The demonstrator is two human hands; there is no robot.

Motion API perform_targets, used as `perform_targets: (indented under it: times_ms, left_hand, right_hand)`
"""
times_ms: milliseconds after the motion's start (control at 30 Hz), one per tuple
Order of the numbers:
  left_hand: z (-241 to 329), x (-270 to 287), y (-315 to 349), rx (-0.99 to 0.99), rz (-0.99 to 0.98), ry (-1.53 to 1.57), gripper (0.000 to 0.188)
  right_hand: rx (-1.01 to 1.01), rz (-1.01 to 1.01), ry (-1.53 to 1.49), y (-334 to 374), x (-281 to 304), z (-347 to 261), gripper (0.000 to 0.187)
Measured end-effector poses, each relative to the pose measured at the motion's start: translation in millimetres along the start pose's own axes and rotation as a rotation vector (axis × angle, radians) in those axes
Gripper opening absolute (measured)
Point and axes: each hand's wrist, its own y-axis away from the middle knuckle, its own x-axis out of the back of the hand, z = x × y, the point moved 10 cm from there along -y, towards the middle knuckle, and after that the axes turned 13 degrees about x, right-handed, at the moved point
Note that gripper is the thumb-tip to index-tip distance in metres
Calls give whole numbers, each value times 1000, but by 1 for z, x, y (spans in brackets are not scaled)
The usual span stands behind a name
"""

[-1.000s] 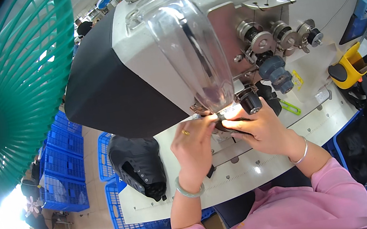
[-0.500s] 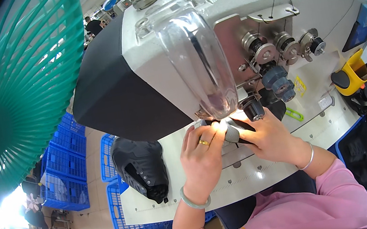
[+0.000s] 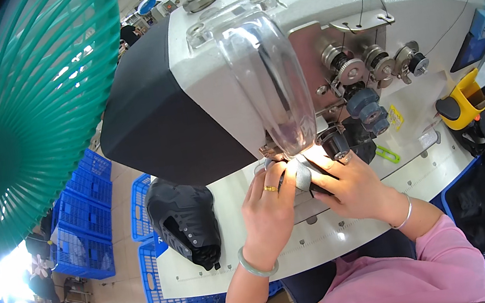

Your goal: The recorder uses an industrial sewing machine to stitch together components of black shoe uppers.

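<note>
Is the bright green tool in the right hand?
No, the green tool lies on the table, while the right hand is at the grey strip.

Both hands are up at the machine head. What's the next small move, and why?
Probably steady the grey-and-black piece and ease it slightly, no more: the left hand and right hand hold it from either side, fingertips close under the clear guard, and the stitching point itself is hidden.

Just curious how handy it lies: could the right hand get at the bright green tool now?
Probably yes: the right hand is nearby, and nothing seems to block the way to the bright green tool, though it would have to release the grey piece.
</note>
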Motion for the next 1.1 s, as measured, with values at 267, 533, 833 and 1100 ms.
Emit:
perform_targets:
  times_ms: [267, 533, 833, 1100]
  left_hand:
    - [-2, 6, 10, -19, 161, 99, 30]
    - [-3, 0, 12, -10, 105, 69, 37]
    - [-11, -5, 12, 23, 79, 125, 37]
    - [-12, 1, 16, -22, 154, 161, 29]
  right_hand:
    - [83, 15, 115, 1, -3, -12, 41]
    - [75, 30, 158, 0, -7, -15, 38]
    - [32, -21, 156, 1, -10, -20, 50]
    - [-194, 53, 47, 14, 14, 13, 43]
